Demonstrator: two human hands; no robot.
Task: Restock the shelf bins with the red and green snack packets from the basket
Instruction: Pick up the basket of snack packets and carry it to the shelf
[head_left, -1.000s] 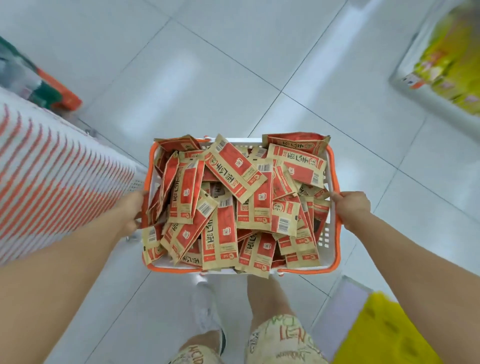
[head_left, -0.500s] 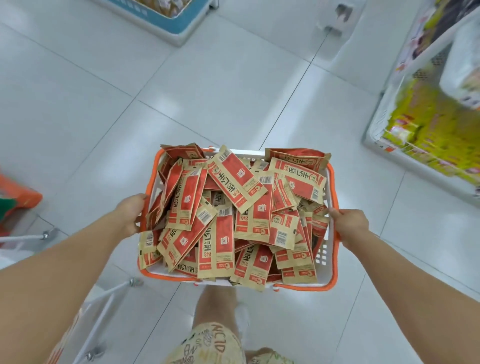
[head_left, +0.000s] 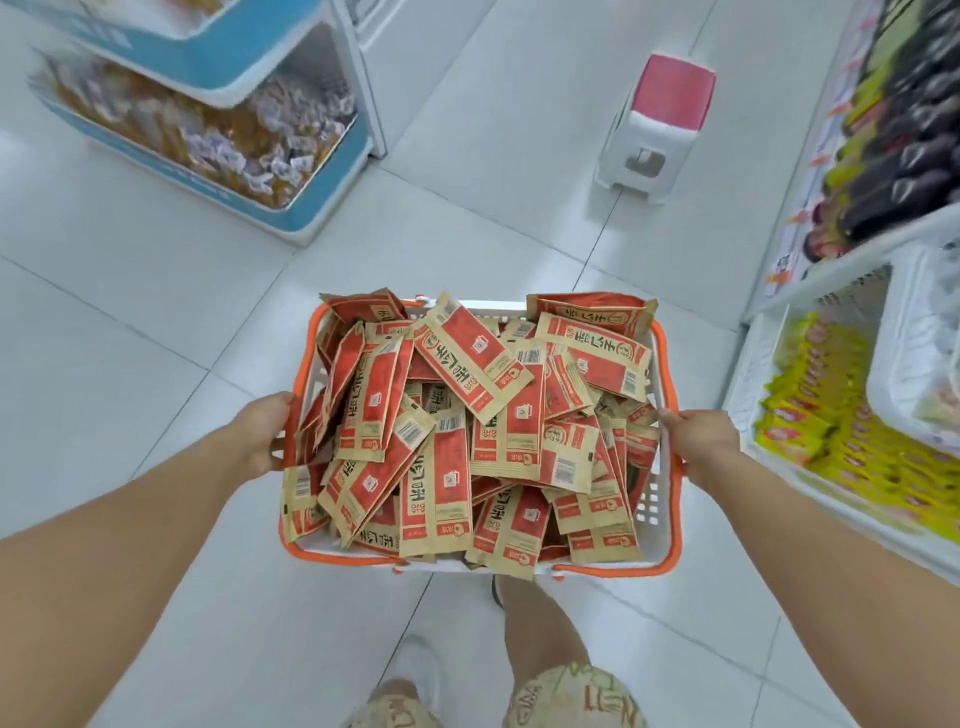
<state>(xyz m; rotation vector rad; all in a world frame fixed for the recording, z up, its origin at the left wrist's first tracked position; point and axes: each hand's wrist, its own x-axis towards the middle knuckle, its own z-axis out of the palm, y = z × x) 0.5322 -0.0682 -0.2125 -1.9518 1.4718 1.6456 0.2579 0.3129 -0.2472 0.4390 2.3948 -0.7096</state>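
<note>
Both bare forearms are reaching forward and down. The left hand (head_left: 262, 436) is gripping the left rim of the white perforated plastic basket (head_left: 653, 499), fingers curled round its orange edge, and the right hand (head_left: 698, 441) is gripping the right rim likewise. Flat, crinkled red-and-tan snack packets (head_left: 467, 426) are lying heaped between the two hands, inside the basket, above glossy white floor tiles (head_left: 156, 322).

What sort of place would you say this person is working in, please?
Most likely a small shop or supermarket aisle. A shelf of yellow packets stands on the right, a blue display bin of wrapped sweets on the left, and both hands hold a basket heaped with red snack packets over a tiled floor.
</note>
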